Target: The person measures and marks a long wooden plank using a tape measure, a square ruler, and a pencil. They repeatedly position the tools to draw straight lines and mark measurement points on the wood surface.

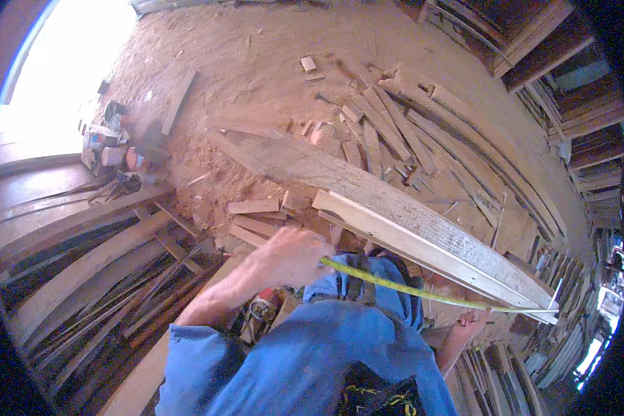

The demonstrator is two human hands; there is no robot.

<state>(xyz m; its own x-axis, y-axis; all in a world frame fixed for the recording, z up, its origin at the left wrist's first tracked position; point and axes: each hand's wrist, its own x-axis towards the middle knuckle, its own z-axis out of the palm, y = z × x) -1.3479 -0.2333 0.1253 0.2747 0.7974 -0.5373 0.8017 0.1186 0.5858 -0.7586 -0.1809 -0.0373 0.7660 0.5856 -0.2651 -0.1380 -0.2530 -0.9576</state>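
A yellow tape measure (395,286) runs out as a long blade from my left hand (292,251), whose fingers are closed round its near end. Whether the case sits inside that fist is hidden. The blade stretches right, beside a pale squared timber (402,244), and its far part reaches the timber's right end. My right hand (473,319) is just below the blade there, fingers curled. A thin dark tip shows by these fingers, too small to name. Behind the pale timber and alongside it lies a wide rough plank (367,191).
Offcuts (381,128) and long curved slabs (492,145) lie on the sawdust-covered ground (249,55). Stacked boards (83,284) fill the left side, with paint cans and tubs (111,156) beyond. Wooden shelving (575,118) stands at the upper right, and more boards (499,374) lie below my right arm.
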